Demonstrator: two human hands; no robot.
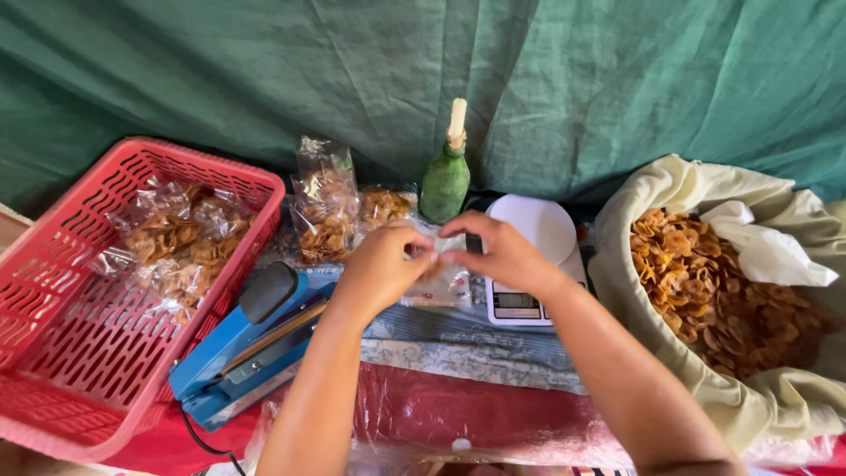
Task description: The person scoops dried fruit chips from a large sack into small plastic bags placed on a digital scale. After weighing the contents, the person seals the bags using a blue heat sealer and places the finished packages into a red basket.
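Pinching the mouth of a small clear plastic bag of chips [438,280] between the fingertips of my left hand [381,264] and right hand [507,256], I hold it just in front of the white digital scale [529,264], above the patterned cloth. I judge it light, crinkly and slippery, its contents brittle, so the grip belongs on the empty film at the top. The red basket [62,353] holds several filled bags; the cream cloth sack [705,397] holds loose chips; a blue heat sealer [251,344] lies between them.
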